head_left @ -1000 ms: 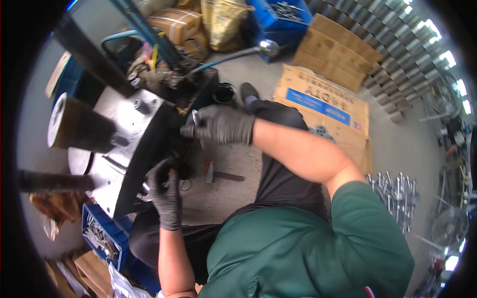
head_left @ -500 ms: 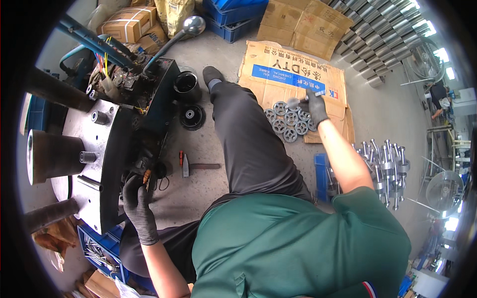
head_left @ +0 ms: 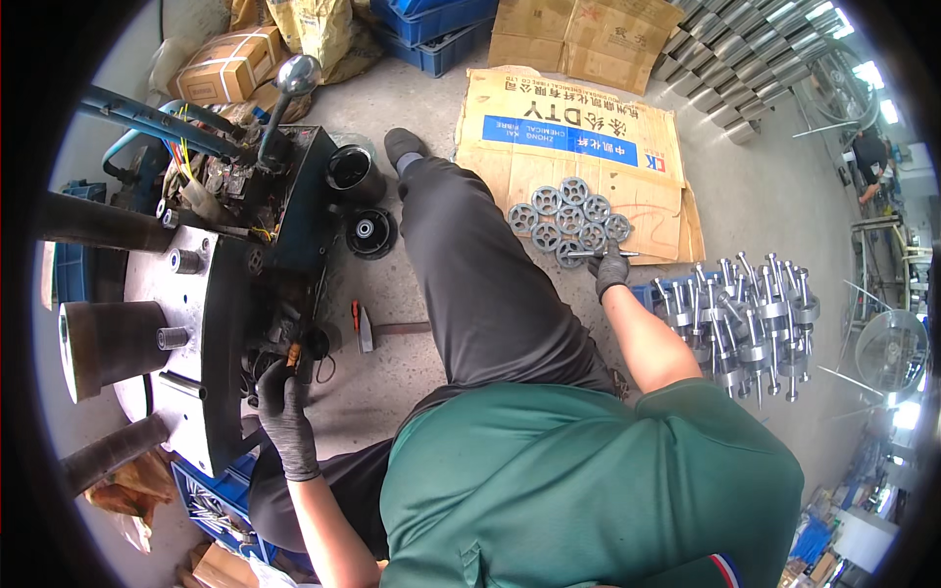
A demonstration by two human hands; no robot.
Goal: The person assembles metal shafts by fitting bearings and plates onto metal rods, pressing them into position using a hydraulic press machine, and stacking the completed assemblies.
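My left hand (head_left: 284, 412), in a dark glove, rests on the lower edge of a grey and black machine (head_left: 211, 294) at my left. My right hand (head_left: 611, 269), also gloved, reaches out to my right and grips a thin metal shaft (head_left: 603, 254) at the edge of a cluster of grey spoked metal wheels (head_left: 569, 220). The wheels lie on flattened brown cardboard (head_left: 578, 147). My dark-trousered leg (head_left: 470, 265) stretches forward between the machine and the cardboard.
A hammer (head_left: 377, 328) lies on the concrete floor beside my leg. Black round parts (head_left: 371, 231) sit near the machine. Several assembled wheels on shafts (head_left: 745, 314) stand at my right. Blue crates, sacks and cardboard boxes (head_left: 230, 64) line the far side.
My right hand left the machine, swung right to the wheels on the cardboard, and now grips a shaft there. My left hand has stayed at the machine's lower edge.
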